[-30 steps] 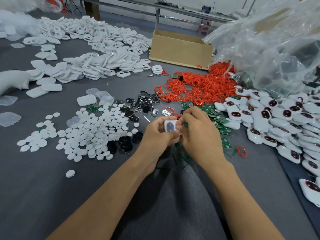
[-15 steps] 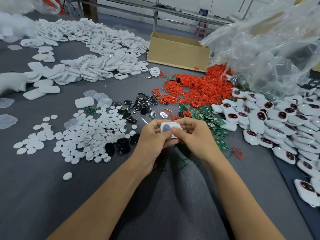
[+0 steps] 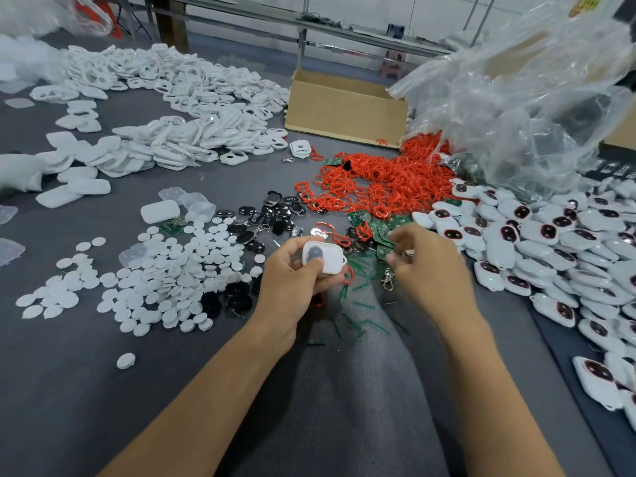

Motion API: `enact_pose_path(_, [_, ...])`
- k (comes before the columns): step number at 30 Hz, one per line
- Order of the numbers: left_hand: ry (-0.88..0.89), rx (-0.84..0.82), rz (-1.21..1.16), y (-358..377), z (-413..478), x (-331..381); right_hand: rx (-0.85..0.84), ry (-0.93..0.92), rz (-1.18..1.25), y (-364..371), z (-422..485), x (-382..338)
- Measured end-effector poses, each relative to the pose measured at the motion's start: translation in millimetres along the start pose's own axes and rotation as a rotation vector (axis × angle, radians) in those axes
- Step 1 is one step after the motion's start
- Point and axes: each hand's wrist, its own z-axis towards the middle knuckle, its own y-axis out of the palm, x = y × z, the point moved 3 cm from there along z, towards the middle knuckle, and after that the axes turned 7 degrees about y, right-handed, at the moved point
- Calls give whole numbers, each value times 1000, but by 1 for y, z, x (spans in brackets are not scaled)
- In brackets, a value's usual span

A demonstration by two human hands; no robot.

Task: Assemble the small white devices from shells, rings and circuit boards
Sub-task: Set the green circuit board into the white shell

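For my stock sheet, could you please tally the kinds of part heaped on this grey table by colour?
White: 3 (holed plastic shells, small round discs, finished devices with dark windows)
Orange-red plastic rings: 1
Black glossy pieces: 1
Green circuit boards: 1
Total: 6

- No text can be read.
- Yellow label (image 3: 582,5) on the bag (image 3: 516,98): print too blurred.
- Black box (image 3: 619,169), far right: white marks too small to make out.
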Motion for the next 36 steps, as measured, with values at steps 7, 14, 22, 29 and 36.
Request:
enact_pose_path(7, [-70, -21, -64, -1, 0, 1, -286, 313, -325, -28, -1, 41])
enact_pose_path(14, [-74, -50, -47, 0, 0, 1, -170, 249, -233, -20, 3, 42])
enact_pose_path(22, [-74, -65, -48, 0, -1, 1, -55, 184, -4, -13, 15, 49])
enact_pose_path(29, [-87, -62, -41, -1, -1, 1, -353, 236, 577, -5, 9, 40])
enact_pose_path(36, [-78, -70, -30, 1, -2, 0, -515, 35, 768, -7, -1, 17])
